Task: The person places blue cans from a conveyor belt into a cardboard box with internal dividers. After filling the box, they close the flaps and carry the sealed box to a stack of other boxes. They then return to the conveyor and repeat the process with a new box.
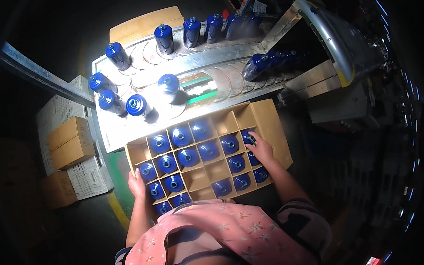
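A long curved metal conveyor table [196,65] fills the upper middle of the view, bright under a lamp, and carries loose dark blue glass bottles [169,84] standing upright on round plates; more of them queue along its far rim toward a grey machine housing [336,38] at the upper right. Against its near edge sits an open brown cardboard carton with a grid of cardboard dividers [205,170]. Most cells already hold a blue bottle seen from above, neck up, so each bottle's long axis points toward the camera; a few cells near the carton's middle and its far corners look bare.

To the person's left, on the dim floor, closed brown cardboard boxes [69,143] rest on white plastic crates [84,179].

The right hand [260,149] lies over the carton's right column, fingers curled down around the top of a blue bottle in that cell [249,138]; the grip looks closed on it, though the fingertips are hidden. The left hand [137,183] sits at the carton's near left edge, fingers bent against the cardboard wall, seemingly steadying it. The gripped bottle lies directly beneath the right hand, well apart from the left.

The person's pink flowered apron [226,228] covers the carton's near rim. The surroundings at the right are too dark to read.
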A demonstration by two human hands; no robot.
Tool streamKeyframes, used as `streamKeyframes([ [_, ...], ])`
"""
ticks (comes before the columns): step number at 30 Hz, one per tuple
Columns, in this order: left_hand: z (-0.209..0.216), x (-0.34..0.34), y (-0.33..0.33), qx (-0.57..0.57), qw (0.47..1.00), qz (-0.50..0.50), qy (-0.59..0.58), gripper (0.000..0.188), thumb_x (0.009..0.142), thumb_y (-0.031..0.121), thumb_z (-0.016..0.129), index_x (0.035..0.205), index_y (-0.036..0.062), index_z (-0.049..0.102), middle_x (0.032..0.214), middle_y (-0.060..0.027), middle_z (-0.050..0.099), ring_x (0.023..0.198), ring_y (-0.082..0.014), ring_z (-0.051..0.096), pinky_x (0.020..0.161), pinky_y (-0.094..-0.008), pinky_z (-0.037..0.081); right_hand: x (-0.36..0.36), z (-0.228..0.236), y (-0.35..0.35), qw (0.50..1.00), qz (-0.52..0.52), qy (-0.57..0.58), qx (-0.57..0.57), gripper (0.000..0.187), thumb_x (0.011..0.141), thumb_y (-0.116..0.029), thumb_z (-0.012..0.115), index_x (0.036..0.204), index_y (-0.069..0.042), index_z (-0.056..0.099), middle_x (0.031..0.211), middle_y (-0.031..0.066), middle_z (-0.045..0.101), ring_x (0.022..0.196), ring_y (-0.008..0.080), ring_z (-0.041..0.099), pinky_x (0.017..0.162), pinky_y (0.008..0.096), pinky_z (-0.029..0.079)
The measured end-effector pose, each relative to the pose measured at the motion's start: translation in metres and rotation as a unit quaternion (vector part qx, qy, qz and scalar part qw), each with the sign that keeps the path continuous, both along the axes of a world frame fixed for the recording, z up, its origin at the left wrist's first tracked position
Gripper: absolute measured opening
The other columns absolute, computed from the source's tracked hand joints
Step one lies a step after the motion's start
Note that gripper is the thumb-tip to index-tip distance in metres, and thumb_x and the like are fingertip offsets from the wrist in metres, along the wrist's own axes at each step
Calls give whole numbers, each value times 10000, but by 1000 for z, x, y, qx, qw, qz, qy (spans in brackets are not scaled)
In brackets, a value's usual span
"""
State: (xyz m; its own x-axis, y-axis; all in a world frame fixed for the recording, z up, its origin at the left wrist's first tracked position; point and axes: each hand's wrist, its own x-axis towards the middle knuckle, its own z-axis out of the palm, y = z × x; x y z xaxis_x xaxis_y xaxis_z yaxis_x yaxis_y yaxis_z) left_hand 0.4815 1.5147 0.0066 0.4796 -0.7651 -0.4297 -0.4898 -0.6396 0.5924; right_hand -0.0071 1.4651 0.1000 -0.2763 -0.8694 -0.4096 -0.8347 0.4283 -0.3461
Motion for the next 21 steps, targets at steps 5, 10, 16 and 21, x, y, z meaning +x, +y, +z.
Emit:
streamKeyframes([
  [5, -13, 14, 5, -69, 997, -12, 38, 286, 964, 255, 546, 1081, 4, 615, 951, -220, 675, 868, -365, 643, 789, -432, 474, 11, -25, -28, 973, -132, -174, -68, 360, 789, -192, 754, 1107, -73, 638, 680, 44, 621, 516, 111, 574, 510, 288, 481],
  [10, -29, 28, 4, -70, 996, 0, 53, 289, 970, 253, 548, 1020, -27, 598, 850, -188, 650, 764, -311, 603, 755, -416, 462, 18, 46, -66, 950, -117, -76, -281, 181, 784, -164, 755, 908, -49, 692, 651, -71, 452, 602, 40, 393, 557, 211, 346],
  [16, -34, 26, 0, -50, 998, 10, 42, 285, 966, 249, 541, 1039, -20, 599, 869, -190, 653, 783, -313, 613, 761, -414, 470, -12, 134, -177, 907, -115, -152, -376, 193, 807, -148, 741, 959, -35, 698, 623, -61, 471, 514, 40, 443, 472, 214, 343],
  [21, -27, 12, -11, -33, 998, 6, 55, 265, 967, 230, 529, 1064, -5, 603, 904, -184, 674, 820, -317, 643, 778, -405, 476, -55, 53, -299, 919, -160, -140, -331, 261, 752, -210, 785, 939, -42, 715, 628, 11, 614, 520, 79, 563, 485, 246, 441],
])
